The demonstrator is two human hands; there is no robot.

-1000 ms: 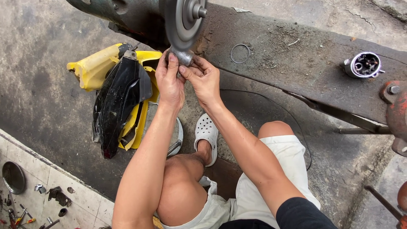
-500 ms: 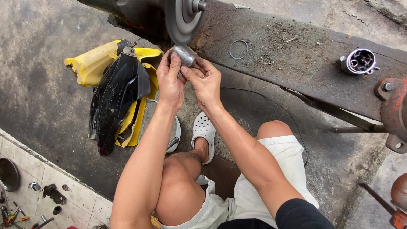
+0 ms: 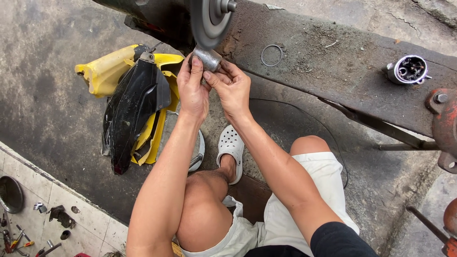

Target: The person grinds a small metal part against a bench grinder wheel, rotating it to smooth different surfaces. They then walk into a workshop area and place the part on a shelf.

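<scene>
nearest to me are my bent knees in pale shorts point(image 3: 304, 209) and a white perforated clog point(image 3: 232, 150) on the stained concrete floor point(image 3: 47, 85). down at the lower left, loose tools and small metal parts point(image 3: 28, 228) lie on a tiled strip. from there my forearms run up and meet in the middle of the view. my left hand point(image 3: 193, 88) and right hand point(image 3: 233, 88) sit close together, thumbs almost touching, and both have their grip closed on a short grey metal cylinder point(image 3: 207, 58): left fingertips lie against its near side, right fingers curl in from the right and under it. the cylinder is tilted and held right up against the lower rim of a grey grinding wheel point(image 3: 207, 21); i cannot tell if the two actually touch. just left of my hands a yellow and black plastic fairing point(image 3: 133, 100) lies on the floor. beyond the hands a dark, gritty desk point(image 3: 333, 62) runs across, carrying a thin wire ring point(image 3: 272, 55) close to the wheel and, well apart to the right, a round silver part with open insides point(image 3: 408, 70). a rusty red fitting point(image 3: 443, 121) hangs at the far right edge.
</scene>
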